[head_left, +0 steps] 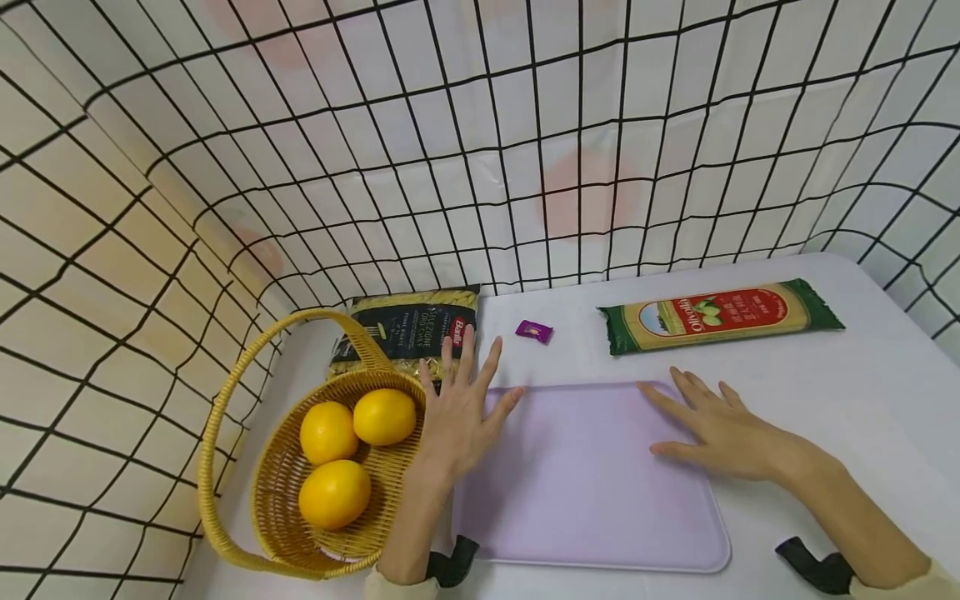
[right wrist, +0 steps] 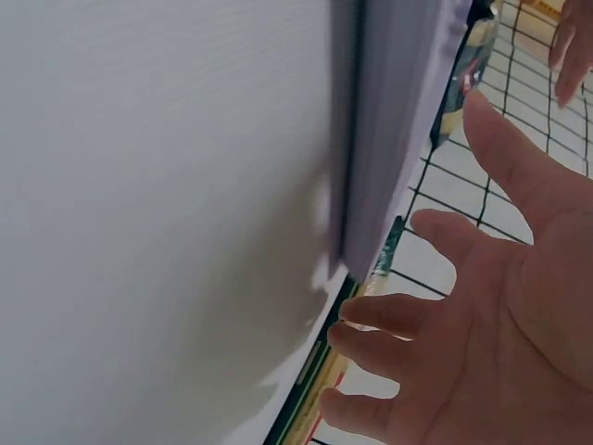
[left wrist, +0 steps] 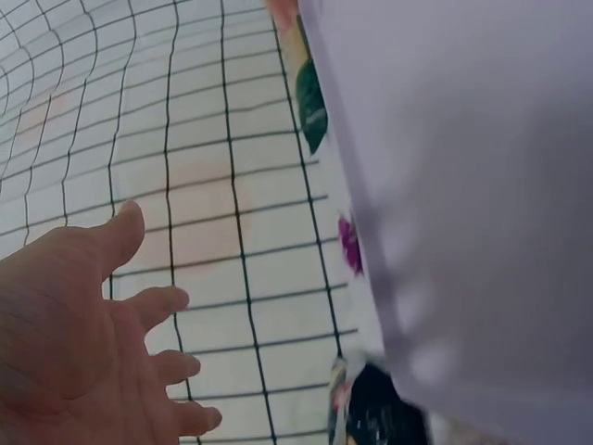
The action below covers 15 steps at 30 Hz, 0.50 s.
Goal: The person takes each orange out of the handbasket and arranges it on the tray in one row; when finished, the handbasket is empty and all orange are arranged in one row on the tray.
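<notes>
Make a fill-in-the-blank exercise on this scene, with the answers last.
The basket holds exactly ____ yellow fruits.
Beyond the tray lies a small candy in a ____ wrapper.
In the head view, the long packet lies to the ____ of the candy.
The basket is nearer to the person's ____ hand than to the other.

Missing words: three; purple; right; left.

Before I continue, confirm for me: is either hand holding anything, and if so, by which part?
Nothing is held: the left hand and right hand are both spread and bare-palmed near the lilac tray.
</notes>
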{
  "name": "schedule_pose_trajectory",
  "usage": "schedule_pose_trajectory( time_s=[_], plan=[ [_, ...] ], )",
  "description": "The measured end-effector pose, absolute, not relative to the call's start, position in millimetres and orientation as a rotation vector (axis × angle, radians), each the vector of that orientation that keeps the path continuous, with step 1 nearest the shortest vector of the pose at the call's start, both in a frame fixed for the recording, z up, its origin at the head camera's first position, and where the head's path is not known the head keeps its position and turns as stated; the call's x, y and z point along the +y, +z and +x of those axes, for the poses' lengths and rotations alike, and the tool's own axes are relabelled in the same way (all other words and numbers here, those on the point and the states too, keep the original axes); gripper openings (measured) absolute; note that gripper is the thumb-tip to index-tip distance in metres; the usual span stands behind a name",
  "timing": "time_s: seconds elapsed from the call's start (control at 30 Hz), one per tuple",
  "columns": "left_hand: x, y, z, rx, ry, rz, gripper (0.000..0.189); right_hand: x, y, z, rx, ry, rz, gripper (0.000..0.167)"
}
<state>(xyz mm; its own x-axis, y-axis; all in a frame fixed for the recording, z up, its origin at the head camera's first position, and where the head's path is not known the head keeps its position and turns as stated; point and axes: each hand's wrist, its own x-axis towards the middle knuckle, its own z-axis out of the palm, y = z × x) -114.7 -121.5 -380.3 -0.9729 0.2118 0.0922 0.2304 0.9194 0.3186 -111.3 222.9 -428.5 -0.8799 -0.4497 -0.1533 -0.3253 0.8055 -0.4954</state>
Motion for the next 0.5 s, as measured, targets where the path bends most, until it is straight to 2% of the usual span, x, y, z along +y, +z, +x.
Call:
schedule_pose_trajectory(
  time_s=[0.5],
  plan=[
    [-164.5, -374.5, -101.8, -3.052, -0.552, -0.166, 0.072, 245.6, -446.9, -121.7, 2.663, -0.680, -0.641, 0.090]
  ],
)
